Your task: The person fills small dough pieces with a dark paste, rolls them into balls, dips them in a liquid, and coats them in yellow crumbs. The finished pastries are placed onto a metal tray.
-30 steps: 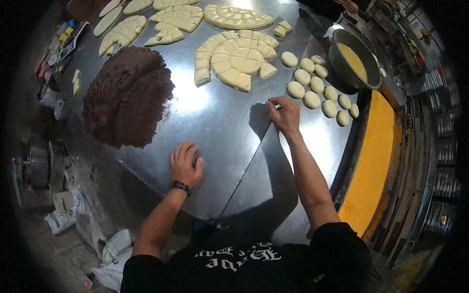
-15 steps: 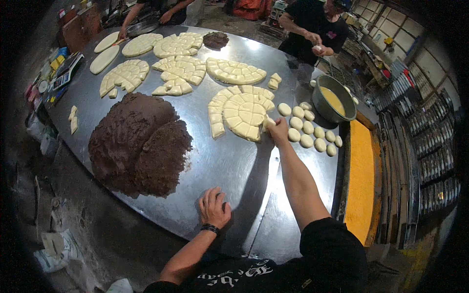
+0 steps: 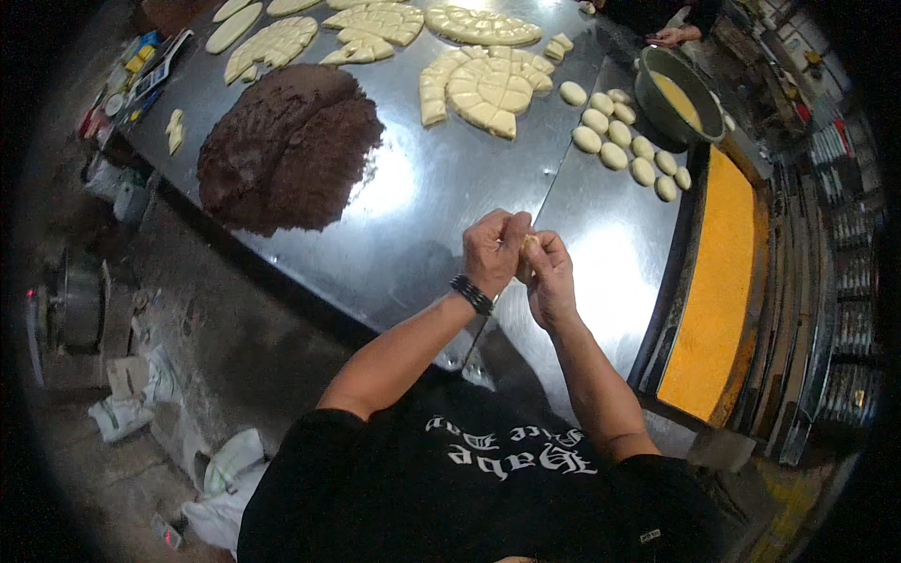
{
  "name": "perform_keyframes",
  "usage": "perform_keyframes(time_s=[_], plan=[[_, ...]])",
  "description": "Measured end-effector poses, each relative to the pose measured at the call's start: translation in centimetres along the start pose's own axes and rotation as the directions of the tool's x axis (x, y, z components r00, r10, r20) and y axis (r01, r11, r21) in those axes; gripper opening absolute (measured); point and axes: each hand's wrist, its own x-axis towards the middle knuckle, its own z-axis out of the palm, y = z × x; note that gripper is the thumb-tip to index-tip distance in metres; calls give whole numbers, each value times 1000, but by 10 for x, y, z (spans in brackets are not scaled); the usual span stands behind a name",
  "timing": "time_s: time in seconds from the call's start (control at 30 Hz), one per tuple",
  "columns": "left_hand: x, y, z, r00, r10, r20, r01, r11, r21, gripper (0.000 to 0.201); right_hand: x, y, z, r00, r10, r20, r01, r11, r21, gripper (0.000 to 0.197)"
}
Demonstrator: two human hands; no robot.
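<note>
My left hand (image 3: 494,251) and my right hand (image 3: 550,272) meet over the near part of the metal table (image 3: 422,263). Their fingertips are closed around a small dough piece (image 3: 531,243), mostly hidden between them. Beyond the hands lies a round of pale dough (image 3: 488,94) cut into blocks, with a gap at its near right side. To its right, several smooth dough balls (image 3: 616,156) sit in loose rows. A large mound of dark brown paste (image 3: 282,155) rests to the left of my hands.
A round bowl (image 3: 699,84) with yellow liquid stands past the dough balls. An orange-surfaced tray (image 3: 713,281) runs along the table's right edge, beside stacked metal trays (image 3: 784,347). More cut dough slabs (image 3: 375,22) lie farther off. Another person's hand (image 3: 668,36) shows at the far right.
My right hand has come back from the cut dough round with a piece of dough. My left hand has lifted off the table and joined it. The view has tilted down toward me.
</note>
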Motion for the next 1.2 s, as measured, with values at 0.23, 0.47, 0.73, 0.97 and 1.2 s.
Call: perform_keyframes(time_s=[0.23, 0.47, 0.73, 0.97, 1.2], plan=[[-42, 23, 33, 807, -518, -285, 469, 854, -224, 70, -12, -1, 0, 963, -51, -264, -2, 981, -196, 46], [-75, -1, -55, 680, -733, 8, 354, 319, -879, 64, -8, -53, 26, 662, 629, 408, -488, 775, -402, 31], [-64, -78, -164, 926, 12, -376, 312, 534, 786, 52, 13, 40, 81, 451, -690, 566, 836, 104, -539, 52], [-46, -82, -145, 961, -226, -160, 265, 581, 770, 44, 128, 55, 125, 816, 284, 504, 527, -5, -850, 30], [-34, -91, -139, 992, -95, -81, 104, 987, 124, 21, 291, 104, 171, 605, -128, 785, 787, -48, -615, 42]])
